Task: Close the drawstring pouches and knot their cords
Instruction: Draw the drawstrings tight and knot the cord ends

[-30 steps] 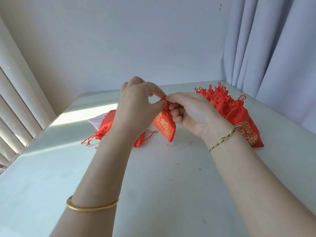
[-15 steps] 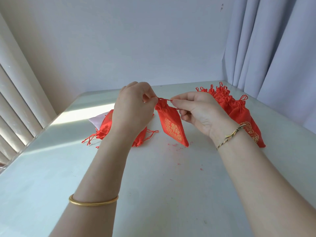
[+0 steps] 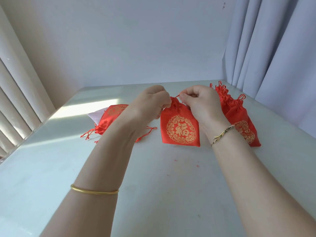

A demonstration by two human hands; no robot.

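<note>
Pouch swung round since 0.5 s ago: it was tilted and half edge-on, now the red satin drawstring pouch with a gold round emblem [image 3: 180, 130] hangs face-on to the camera. Both hands have moved closer together over its neck.

Left hand [image 3: 152, 101] has its fingers curled and pinches the red cord [image 3: 177, 96] at the left of the gathered neck. Right hand [image 3: 200, 103] is also curled, with thumb and forefinger pinching the cord loop just above the neck on the right. Pouch mouth is drawn shut and puckered. Pouch sits between the 2 hands at mid worktop, its bottom edge low; cannot tell if it touches the pale worktop [image 3: 171, 194].

Heap of red pouches [image 3: 239, 115] with closed necks lies behind the right wrist, near the grey-blue curtain [image 3: 273, 48]. Loose red pouches [image 3: 109, 117] lie behind the left forearm, cords trailing, on a pale cloth piece [image 3: 94, 115].

Gold bangle [image 3: 94, 191] is on the left forearm and a braided wristband [image 3: 222, 134] on the right wrist. Red thread bits [image 3: 197, 165] are scattered on the worktop.
</note>
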